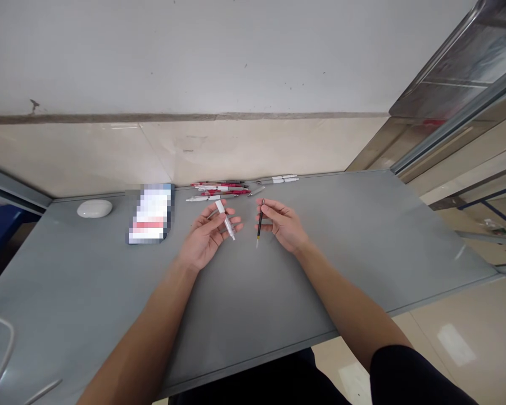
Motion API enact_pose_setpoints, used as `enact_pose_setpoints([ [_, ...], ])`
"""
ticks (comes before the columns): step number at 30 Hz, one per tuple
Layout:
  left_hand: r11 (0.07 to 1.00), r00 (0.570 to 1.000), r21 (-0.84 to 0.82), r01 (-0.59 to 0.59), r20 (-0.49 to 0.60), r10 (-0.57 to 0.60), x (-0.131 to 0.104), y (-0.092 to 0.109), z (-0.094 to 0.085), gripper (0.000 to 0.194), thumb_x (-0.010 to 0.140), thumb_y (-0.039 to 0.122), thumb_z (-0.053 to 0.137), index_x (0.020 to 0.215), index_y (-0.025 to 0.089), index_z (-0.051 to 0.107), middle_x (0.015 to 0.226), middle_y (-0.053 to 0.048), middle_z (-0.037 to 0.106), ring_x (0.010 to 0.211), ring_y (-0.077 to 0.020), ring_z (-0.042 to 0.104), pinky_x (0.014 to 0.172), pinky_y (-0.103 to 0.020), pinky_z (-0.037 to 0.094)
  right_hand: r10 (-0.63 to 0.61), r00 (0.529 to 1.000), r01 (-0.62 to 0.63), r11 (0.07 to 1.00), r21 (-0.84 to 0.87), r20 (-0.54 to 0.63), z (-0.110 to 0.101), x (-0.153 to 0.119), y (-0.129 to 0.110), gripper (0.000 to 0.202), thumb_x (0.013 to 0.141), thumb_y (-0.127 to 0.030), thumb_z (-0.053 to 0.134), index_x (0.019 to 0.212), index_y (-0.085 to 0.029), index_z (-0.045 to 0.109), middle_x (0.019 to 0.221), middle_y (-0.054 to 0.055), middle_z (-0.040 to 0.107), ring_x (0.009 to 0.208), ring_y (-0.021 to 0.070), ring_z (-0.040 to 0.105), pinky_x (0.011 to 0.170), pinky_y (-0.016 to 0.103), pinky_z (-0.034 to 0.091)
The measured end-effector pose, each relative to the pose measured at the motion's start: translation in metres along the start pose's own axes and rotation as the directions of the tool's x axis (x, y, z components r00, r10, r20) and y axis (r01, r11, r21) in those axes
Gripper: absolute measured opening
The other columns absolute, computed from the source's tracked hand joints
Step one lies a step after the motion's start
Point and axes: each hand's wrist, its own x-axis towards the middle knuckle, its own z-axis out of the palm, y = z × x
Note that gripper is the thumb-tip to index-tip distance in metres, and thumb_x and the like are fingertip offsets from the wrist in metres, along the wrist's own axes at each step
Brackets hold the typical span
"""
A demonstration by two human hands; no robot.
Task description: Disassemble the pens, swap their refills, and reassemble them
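My left hand (206, 235) holds a white and clear pen barrel (225, 220) between thumb and fingers, its narrow end pointing down toward me. Across a small gap, my right hand (283, 225) pinches a dark pen refill (260, 222) near its top. The refill hangs almost upright, with a yellowish band and a pale tip at its lower end. Just beyond both hands lies a loose pile of red and white pens (221, 188). A few white pens (284, 179) lie apart to the right of that pile, by the wall.
The grey table (244, 315) runs along a tiled wall (257, 146). A phone with a blurred screen (152, 214) and a white rounded case (95, 208) lie at the left. A pale cable (9, 343) curves at the lower left. Metal framing (455, 140) stands at the right.
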Motion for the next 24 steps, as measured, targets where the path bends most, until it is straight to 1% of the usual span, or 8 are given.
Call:
enact_pose_setpoints([
  [4, 1.0, 1.0, 0.007, -0.013, 0.026, 0.013, -0.0014, -0.0003, 0.0012, 0.027, 0.083, 0.016, 0.067, 0.109, 0.021, 0.063, 0.1, -0.003, 0.068, 0.094, -0.0206, 0.069, 0.091, -0.045, 0.055, -0.008, 1.0, 0.007, 0.999, 0.037, 0.013, -0.0013, -0.0006, -0.0017, 0.026, 0.074, -0.039, 0.073, 0.097, -0.027, 0.072, 0.09, 0.0, 0.062, 0.077, 0.0122, 0.059, 0.07, 0.031, 0.057],
  [12, 1.0, 1.0, 0.015, -0.019, 0.015, 0.019, 0.0001, -0.0033, -0.0018, 0.028, 0.082, 0.016, 0.068, 0.11, 0.021, 0.062, 0.101, -0.003, 0.068, 0.097, -0.022, 0.068, 0.09, -0.045, 0.056, 0.004, 0.999, -0.006, 0.998, 0.055, 0.036, -0.0007, -0.0018, -0.0016, 0.026, 0.073, -0.036, 0.074, 0.097, -0.027, 0.073, 0.088, 0.0, 0.061, 0.078, 0.0125, 0.059, 0.071, 0.033, 0.057],
  [18, 0.997, 0.999, 0.073, -0.037, 0.011, 0.037, 0.001, -0.0054, -0.0006, 0.029, 0.08, 0.019, 0.071, 0.107, 0.02, 0.061, 0.097, -0.004, 0.069, 0.092, -0.0231, 0.069, 0.089, -0.048, 0.056, -0.017, 0.999, 0.017, 1.0, 0.015, -0.027, 0.001, -0.0006, 0.0002, 0.023, 0.069, -0.036, 0.077, 0.089, -0.026, 0.073, 0.084, 0.0, 0.06, 0.075, 0.0128, 0.059, 0.07, 0.034, 0.058],
  [24, 0.989, 0.998, 0.133, -0.062, 0.026, 0.059, 0.0011, -0.0052, 0.003, 0.032, 0.079, 0.021, 0.072, 0.108, 0.02, 0.059, 0.096, -0.004, 0.068, 0.088, -0.0226, 0.07, 0.087, -0.047, 0.055, -0.047, 0.998, 0.047, 0.999, -0.008, -0.051, 0.0049, -0.0014, -0.0006, 0.023, 0.068, -0.037, 0.077, 0.086, -0.024, 0.073, 0.091, 0.001, 0.062, 0.073, 0.0122, 0.059, 0.068, 0.035, 0.059],
])
